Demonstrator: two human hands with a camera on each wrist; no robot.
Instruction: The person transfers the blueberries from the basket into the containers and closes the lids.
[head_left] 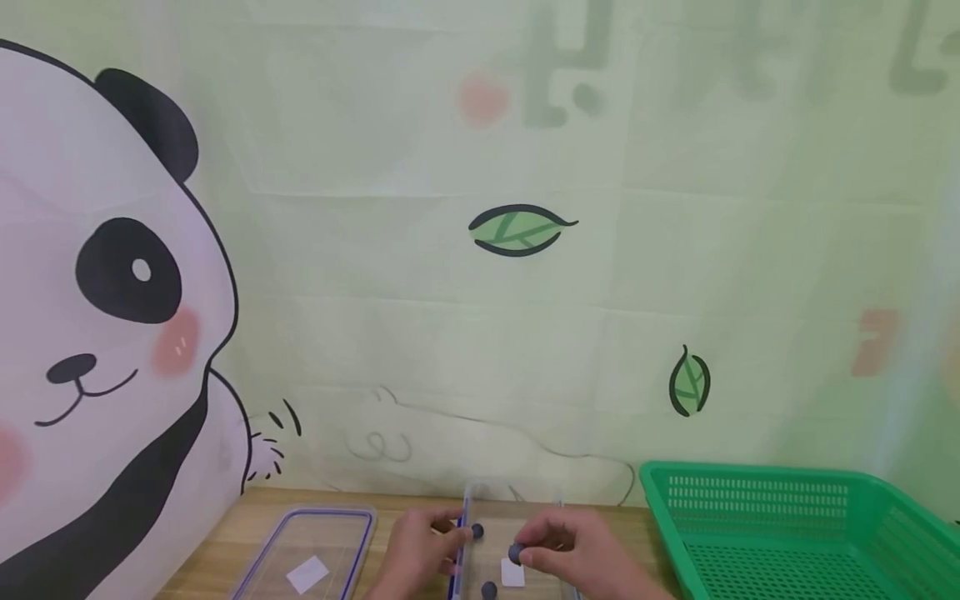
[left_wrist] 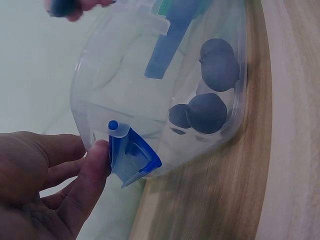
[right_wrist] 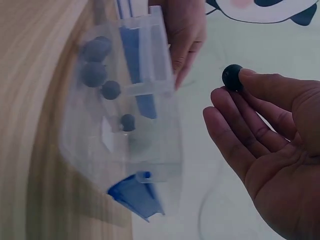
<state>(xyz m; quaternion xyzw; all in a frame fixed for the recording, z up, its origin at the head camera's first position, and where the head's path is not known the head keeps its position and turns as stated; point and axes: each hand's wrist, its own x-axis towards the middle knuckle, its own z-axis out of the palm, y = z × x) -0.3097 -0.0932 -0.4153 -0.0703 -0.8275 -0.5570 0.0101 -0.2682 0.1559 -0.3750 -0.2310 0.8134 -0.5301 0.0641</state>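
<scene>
"What about the left hand, just left of the clear box?"
"Bare, with slender fingers."
"And the right hand, toward the box's right side?"
"Bare too, with rounded fingertips and creases across the palm."

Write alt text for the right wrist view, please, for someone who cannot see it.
The right hand pinches a small dark ball near a clear plastic box holding more dark balls. The box, with blue flaps, stands on a wooden table; the left hand shows beside it.
</scene>
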